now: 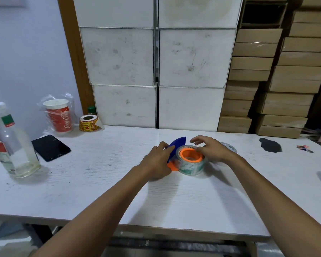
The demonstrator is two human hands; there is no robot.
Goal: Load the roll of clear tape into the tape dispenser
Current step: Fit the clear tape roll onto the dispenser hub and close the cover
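Observation:
The clear tape roll [192, 166] lies flat on the white table [100, 182], seated around the orange hub [190, 154] of the tape dispenser. The dispenser's blue blade guard [176, 145] and orange base [172, 166] stick out at the roll's left. My left hand [157, 162] grips the dispenser at that blue and orange part. My right hand [210, 149] rests on the roll's top right rim, thumb and fingers pinching at its edge.
A second tape roll [230, 147] lies just behind my right hand. At the left stand a clear bottle [11, 143], a black phone [50, 147], a red paper cup [58, 115] and a yellow label roll [88, 122]. White boxes [156, 71] wall the back.

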